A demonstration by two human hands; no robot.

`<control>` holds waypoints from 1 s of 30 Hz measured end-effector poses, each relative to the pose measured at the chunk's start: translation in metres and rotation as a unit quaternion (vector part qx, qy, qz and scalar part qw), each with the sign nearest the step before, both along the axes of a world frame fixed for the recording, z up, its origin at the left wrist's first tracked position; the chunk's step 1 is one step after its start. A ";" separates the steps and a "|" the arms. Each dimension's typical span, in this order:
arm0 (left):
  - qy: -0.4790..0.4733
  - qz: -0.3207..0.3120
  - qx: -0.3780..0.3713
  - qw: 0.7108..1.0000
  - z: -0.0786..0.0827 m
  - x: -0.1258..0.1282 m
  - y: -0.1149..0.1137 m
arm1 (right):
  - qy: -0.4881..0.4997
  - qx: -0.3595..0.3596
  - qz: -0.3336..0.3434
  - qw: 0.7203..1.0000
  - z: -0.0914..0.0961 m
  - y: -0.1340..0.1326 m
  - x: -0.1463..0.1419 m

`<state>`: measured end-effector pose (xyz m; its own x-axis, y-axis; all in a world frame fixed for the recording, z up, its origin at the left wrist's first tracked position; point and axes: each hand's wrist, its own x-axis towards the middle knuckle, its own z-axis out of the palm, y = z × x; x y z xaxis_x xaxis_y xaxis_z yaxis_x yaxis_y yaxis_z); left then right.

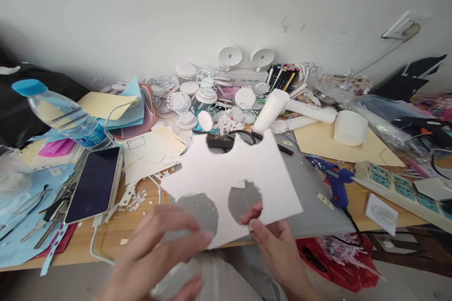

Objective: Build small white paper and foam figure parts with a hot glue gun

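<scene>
A white sheet of paper (243, 160) with round holes and scalloped cut-outs along its edges is held over a grey cutting mat (310, 207). My right hand (273, 244) grips its lower edge beside the right hole, with a fingertip showing through that hole. Nearer to me, my left hand (158, 249) hovers at the sheet's lower left, somewhat blurred, its fingers apart and nothing in them. Part of the mat shows through the holes.
At left stand a water bottle (67, 115) and a phone (93, 183). Rolled white tubes (271, 110), several white discs (245, 98) and markers (284, 77) crowd the back. A blue glue gun (334, 178) and a power strip (395, 186) lie right. A red bag (353, 277) sits below the table edge.
</scene>
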<state>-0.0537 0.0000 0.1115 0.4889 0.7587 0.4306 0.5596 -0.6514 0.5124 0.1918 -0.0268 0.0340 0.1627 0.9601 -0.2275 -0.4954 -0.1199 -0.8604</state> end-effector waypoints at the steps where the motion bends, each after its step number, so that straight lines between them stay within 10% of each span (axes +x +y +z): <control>1: 0.046 -0.026 0.018 0.998 -0.001 0.007 0.006 | -0.003 0.001 0.028 1.000 -0.001 -0.001 -0.006; 9: 0.155 0.127 0.047 0.979 -0.038 0.026 0.030 | 0.035 0.028 0.236 0.971 -0.004 -0.007 -0.036; 16: 0.133 0.154 0.062 0.977 -0.032 0.011 0.037 | -0.012 -0.007 0.300 0.954 -0.003 -0.004 -0.005; 21: 0.125 0.176 0.101 0.971 -0.028 -0.010 0.045 | -0.249 -0.054 0.156 0.954 0.003 0.007 0.053; 30: 0.180 0.075 0.063 0.979 -0.040 -0.009 0.045 | -0.642 0.096 0.006 0.761 0.024 0.062 0.106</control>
